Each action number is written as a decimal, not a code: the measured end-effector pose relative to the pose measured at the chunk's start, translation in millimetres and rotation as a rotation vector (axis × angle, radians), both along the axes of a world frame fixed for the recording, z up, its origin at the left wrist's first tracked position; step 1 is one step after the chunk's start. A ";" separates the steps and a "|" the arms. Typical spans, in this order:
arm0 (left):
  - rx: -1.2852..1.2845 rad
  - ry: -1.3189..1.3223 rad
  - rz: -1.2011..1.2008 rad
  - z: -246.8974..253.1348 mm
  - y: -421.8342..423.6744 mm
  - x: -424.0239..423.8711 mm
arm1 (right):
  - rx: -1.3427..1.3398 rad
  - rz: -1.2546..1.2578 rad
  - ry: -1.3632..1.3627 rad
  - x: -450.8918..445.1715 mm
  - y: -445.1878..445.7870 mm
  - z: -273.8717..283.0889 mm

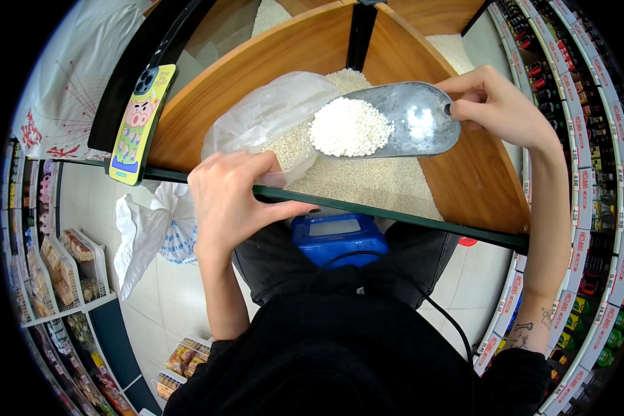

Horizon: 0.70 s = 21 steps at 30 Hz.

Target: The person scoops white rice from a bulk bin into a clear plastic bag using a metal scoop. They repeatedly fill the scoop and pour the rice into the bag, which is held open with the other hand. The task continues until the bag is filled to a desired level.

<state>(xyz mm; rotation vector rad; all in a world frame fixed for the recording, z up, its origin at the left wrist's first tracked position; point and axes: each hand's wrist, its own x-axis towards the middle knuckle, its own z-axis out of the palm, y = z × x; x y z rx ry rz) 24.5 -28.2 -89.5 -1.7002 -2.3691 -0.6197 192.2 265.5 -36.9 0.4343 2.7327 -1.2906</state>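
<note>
My right hand [499,109] grips the back end of a metal scoop [421,122], which is held level above a wooden bin [286,54]. A heap of white rice-like grains [349,129] lies at the scoop's front end. My left hand [226,195] is at the bin's front edge [374,210], its fingers on a clear plastic bag [275,106] and its thumb stretched out over the edge. The bag spreads open inside the bin, with some grains visible in it. Paler brownish grains [364,182] cover the bin's bottom around the bag.
A phone in a yellow cartoon case [138,127] leans at the bin's left corner, beside a large white sack [78,78]. A blue plastic container [338,239] stands between my legs. A white plastic bag [151,229] lies lower left. Stocked shelves [577,208] line the right side.
</note>
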 end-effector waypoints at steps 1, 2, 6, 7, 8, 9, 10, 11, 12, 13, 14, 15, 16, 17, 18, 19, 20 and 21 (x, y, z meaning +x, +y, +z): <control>0.000 0.002 0.001 -0.2 -0.1 0.0 | -0.015 -0.008 0.006 0.2 0.1 0.2; 0.002 0.002 0.000 -0.5 -0.1 0.1 | -0.004 -0.001 0.007 -0.4 0.5 -0.9; 0.020 -0.024 0.001 -4.0 -0.3 -0.3 | 0.065 0.004 0.035 -3.7 -4.2 -9.5; 0.025 -0.036 0.004 -4.6 -0.7 -0.5 | 0.088 0.000 0.049 -5.2 -8.5 -11.5; 0.023 -0.036 0.000 -4.5 -0.8 -0.8 | 0.110 -0.011 0.065 -6.9 -14.1 -12.0; 0.019 -0.035 -0.002 -4.5 -1.1 -1.1 | 0.129 -0.022 0.081 -9.2 -21.0 -13.0; 0.016 -0.035 -0.005 -4.5 -1.2 -1.3 | 0.149 -0.032 0.097 -11.9 -27.3 -14.2; 0.014 -0.023 -0.007 -4.4 -1.3 -1.4 | 0.184 -0.033 0.111 -14.6 -32.2 -18.0; 0.013 -0.012 -0.010 -4.1 -1.2 -1.6 | 0.220 -0.036 0.124 -17.2 -36.8 -22.8; 0.013 0.000 -0.013 -3.9 -1.1 -1.7 | 0.257 -0.038 0.137 -20.1 -42.7 -25.0; 0.013 -0.003 -0.012 -3.8 -1.0 -1.6 | 0.285 -0.043 0.157 -21.9 -51.4 -22.3; 0.014 -0.006 -0.012 -3.6 -0.4 -1.2 | 0.345 -0.036 0.232 -23.6 -55.2 -25.9; 0.014 -0.010 -0.013 -3.6 0.2 -0.9 | 0.406 -0.029 0.306 -24.7 -58.3 -34.0; 0.014 -0.007 -0.015 -3.9 0.8 -0.7 | 0.467 -0.023 0.380 -25.2 -60.5 -42.3; 0.014 -0.004 -0.016 -3.0 0.6 -0.8 | 0.564 -0.009 0.443 -26.7 -61.8 -48.0; 0.014 -0.001 -0.017 -2.2 0.6 -0.8 | 0.645 0.009 0.457 -26.8 -63.9 -47.8; 0.019 -0.001 -0.018 -1.6 0.7 -0.8 | 0.727 0.027 0.472 -26.7 -67.5 -46.8; 0.024 -0.002 -0.018 -2.6 0.4 -1.0 | 0.808 0.046 0.485 -26.7 -70.7 -47.0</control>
